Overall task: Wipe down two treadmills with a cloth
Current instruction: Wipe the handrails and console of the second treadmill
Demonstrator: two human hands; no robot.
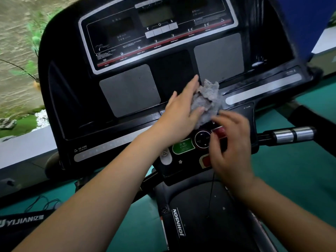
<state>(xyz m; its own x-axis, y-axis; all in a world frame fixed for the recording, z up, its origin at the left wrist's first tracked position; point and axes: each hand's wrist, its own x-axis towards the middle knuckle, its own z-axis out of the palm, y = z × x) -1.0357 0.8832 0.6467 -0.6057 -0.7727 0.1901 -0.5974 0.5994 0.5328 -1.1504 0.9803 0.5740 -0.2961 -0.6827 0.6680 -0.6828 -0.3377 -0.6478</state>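
On the black treadmill console (127, 91), the left hand (181, 113) lies with fingers nearly straight, pressing the crumpled grey cloth (209, 95) against the panel's middle, while just right of it the blurred right hand (231, 142) hovers over the control buttons (183, 146), fingers loosely curled, gripping nothing

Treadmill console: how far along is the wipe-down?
Done: nothing provable; the black treadmill console shows no clear wiped patch. In hand: the left hand presses the crumpled grey cloth flat on the console's middle; the blurred right hand hovers over the control buttons. To do: the streaky ledge at right looks dusty, plus, seemingly, the YIJIAN-labelled second machine.
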